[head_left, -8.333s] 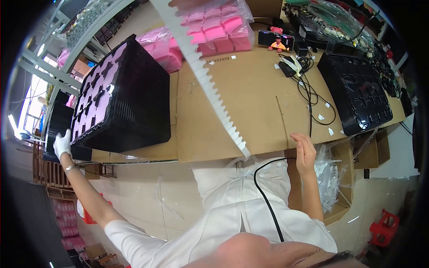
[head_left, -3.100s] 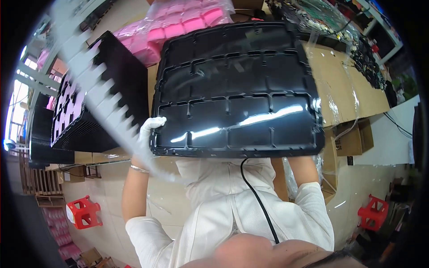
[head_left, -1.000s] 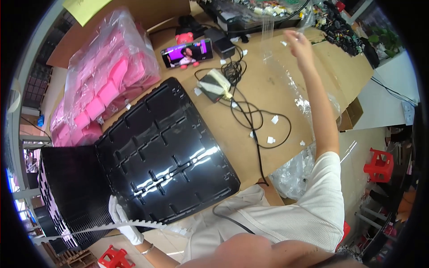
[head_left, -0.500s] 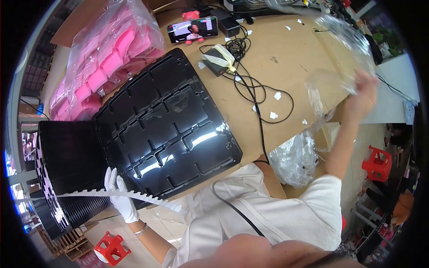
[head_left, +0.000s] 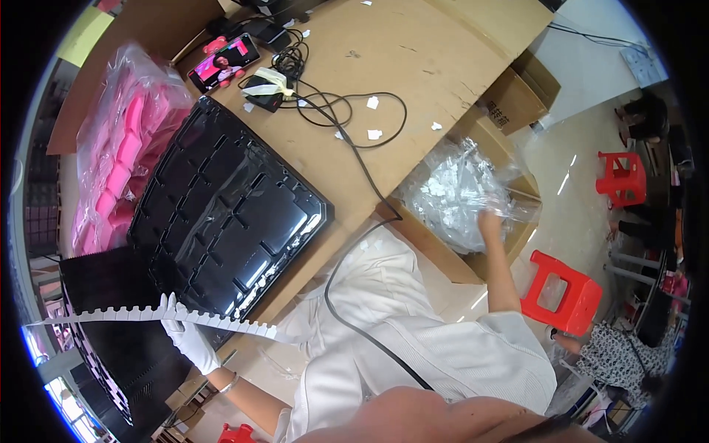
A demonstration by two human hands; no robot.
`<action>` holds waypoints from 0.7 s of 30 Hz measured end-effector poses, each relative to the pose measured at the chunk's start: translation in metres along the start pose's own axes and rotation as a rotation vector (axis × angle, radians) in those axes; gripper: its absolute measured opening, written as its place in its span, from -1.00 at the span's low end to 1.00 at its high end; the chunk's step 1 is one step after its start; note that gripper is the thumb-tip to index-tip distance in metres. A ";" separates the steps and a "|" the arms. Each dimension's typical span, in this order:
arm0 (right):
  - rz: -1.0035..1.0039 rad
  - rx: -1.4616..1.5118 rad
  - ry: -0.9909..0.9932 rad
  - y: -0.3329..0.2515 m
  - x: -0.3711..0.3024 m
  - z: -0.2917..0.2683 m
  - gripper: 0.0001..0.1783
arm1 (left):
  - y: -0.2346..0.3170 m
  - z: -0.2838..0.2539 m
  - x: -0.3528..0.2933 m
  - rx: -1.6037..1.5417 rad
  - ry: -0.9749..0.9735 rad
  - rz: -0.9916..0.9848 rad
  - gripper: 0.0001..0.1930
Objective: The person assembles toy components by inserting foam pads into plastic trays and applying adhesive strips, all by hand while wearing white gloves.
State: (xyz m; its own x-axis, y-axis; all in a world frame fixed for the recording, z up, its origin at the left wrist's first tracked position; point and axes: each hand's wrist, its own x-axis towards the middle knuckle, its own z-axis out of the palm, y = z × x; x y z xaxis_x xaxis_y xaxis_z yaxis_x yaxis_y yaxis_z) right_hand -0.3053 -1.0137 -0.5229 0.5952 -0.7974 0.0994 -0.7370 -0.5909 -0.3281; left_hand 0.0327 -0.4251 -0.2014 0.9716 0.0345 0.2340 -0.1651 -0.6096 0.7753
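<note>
My left hand (head_left: 187, 341), in a white glove, is at the near left beside a stack of black plastic trays (head_left: 111, 295). A long white notched strip (head_left: 236, 323) runs across its fingers and sticks out on both sides; the hand grips it. To the right, my bare right hand (head_left: 490, 224) reaches down into an open cardboard box (head_left: 461, 272). Its fingers are closed on clear plastic film (head_left: 521, 212), partly hidden by the film's glare. Crumpled clear plastic (head_left: 450, 199) fills the box. One black compartmented tray (head_left: 221, 214) lies on the table.
Pink pieces in a clear bag (head_left: 122, 162) stand at the left. A phone (head_left: 221, 65) leans on a pink bear stand; black cables (head_left: 354, 140) trail over the cardboard tabletop (head_left: 421, 59). Red stools (head_left: 565, 295) stand on the floor, and another person (head_left: 620, 362) is at the lower right.
My right hand has brought the clear film from over the table's right side down into the box. The view has turned to the right. My left hand stays by the trays with the strip.
</note>
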 end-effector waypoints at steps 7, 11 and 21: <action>0.449 0.336 -0.914 -0.021 0.048 0.027 -0.33 | 0.007 -0.003 -0.010 0.192 -0.002 0.089 -0.68; 0.368 0.399 -0.592 0.061 0.074 0.012 -0.46 | 0.000 -0.032 -0.032 0.169 0.151 0.017 -0.51; -0.164 0.808 0.629 -0.205 0.122 -0.173 -0.82 | 0.098 0.012 -0.043 -0.332 -0.215 -0.474 -0.82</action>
State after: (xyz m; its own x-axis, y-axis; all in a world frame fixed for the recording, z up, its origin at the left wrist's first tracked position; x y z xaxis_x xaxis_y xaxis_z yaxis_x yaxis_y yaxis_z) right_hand -0.1371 -1.0104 -0.2814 0.2227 -0.7715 0.5960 -0.0888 -0.6249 -0.7757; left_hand -0.0234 -0.4958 -0.1425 0.9589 0.0599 -0.2774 0.2827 -0.2864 0.9154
